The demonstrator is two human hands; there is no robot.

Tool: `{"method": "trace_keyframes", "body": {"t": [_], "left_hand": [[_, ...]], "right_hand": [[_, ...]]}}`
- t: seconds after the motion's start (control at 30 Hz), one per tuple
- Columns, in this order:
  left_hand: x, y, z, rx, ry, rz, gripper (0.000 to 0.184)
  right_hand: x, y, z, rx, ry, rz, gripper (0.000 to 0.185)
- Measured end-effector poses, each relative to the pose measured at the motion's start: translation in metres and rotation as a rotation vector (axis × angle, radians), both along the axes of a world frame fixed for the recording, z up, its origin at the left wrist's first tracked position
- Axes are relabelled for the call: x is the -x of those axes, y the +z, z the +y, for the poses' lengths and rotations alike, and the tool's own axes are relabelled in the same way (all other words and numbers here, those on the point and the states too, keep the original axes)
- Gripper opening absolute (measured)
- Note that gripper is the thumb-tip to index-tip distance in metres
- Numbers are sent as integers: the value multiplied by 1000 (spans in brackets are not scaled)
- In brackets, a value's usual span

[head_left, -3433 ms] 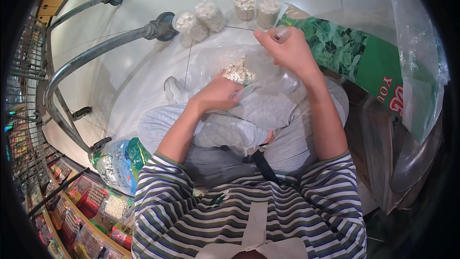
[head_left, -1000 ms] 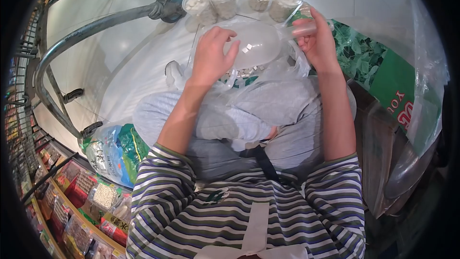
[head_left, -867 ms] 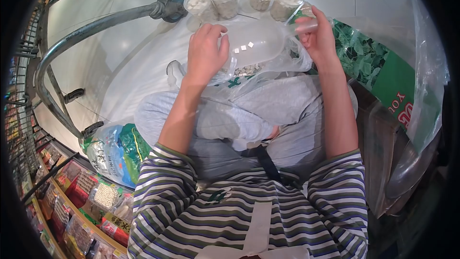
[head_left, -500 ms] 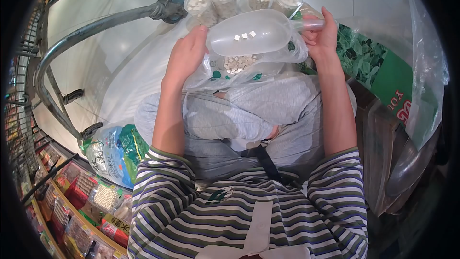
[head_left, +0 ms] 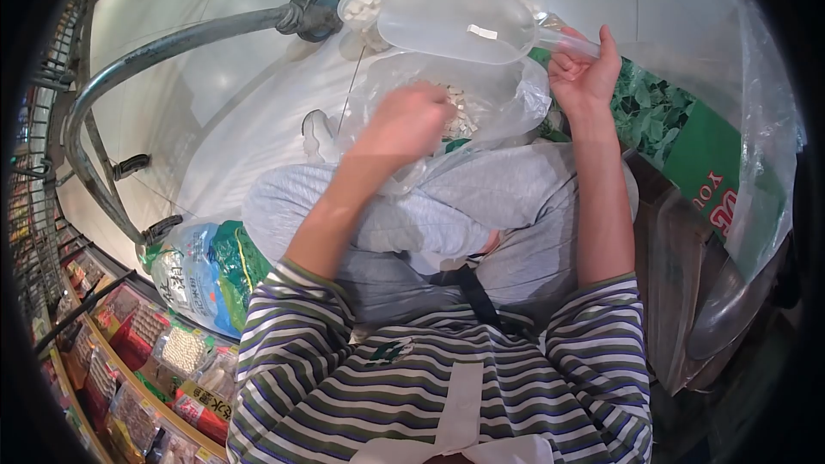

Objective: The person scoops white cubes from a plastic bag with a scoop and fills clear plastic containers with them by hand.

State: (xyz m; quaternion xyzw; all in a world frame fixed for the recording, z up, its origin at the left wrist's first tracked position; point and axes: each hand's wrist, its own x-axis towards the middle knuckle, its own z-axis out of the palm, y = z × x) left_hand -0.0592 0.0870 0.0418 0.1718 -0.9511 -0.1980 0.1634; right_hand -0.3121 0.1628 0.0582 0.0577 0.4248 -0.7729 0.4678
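Observation:
My right hand (head_left: 584, 73) is closed round the handle of a clear plastic scoop (head_left: 430, 30). A few white pieces lie close together in the scoop's bowl. The scoop is held level above the far edge of a clear plastic bag (head_left: 511, 86), which stands open before my crossed legs. Small white cubes (head_left: 464, 116) lie inside the bag. Over the bag's left part is my left hand (head_left: 411, 120), its fingers bent towards the cubes and smeared by motion. Whether they hold anything is unclear.
Several clear cups of white pieces, one a cup (head_left: 361, 10), stand beyond the bag. A metal cart frame with a caster (head_left: 316, 14) is at left. A green printed box (head_left: 700, 142) stands right. Shelves of packaged goods (head_left: 185, 351) and a blue-green bag (head_left: 210, 271) are lower left.
My left hand has let go of the bag's left edge and moved right and towards me, over the bag. The scoop has shifted away from me, and its white pieces have bunched together.

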Motion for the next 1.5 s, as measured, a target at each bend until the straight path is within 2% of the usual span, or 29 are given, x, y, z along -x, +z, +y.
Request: {"method": "trace_keyframes", "body": {"t": [0.07,0.17,0.27,0.37,0.5,0.77,0.9,0.97,1.07,1.3,1.37,1.5], "left_hand": [[15,-32,10,-68,-51,-315,14],[16,-77,4,-39,42,-394,18],[10,-95,7,-117,62,-445,20],[10,-101,11,-117,69,-514,14],[12,-100,10,-121,79,-486,14],[13,-107,12,87,31,-513,13],[13,-105,9,89,26,-529,13],[14,-97,6,-94,89,-470,10],[16,-68,3,-166,154,-387,13],[7,-93,-4,-204,86,-454,18],[8,-102,-6,-266,43,-544,20],[9,-104,-2,-267,62,-534,23]], "right_hand": [[0,-1,0,9,24,1,55],[0,0,0,-2,8,-16,55],[0,-1,1,4,22,-7,56],[0,-1,1,12,36,3,56],[-1,2,1,10,40,-6,57],[-3,5,1,4,36,0,58],[0,1,2,15,40,6,59],[0,1,3,16,41,0,59],[1,0,3,14,35,26,59],[2,-2,4,12,53,35,59],[2,0,4,3,53,37,59],[-1,2,3,-7,46,32,60]]}}
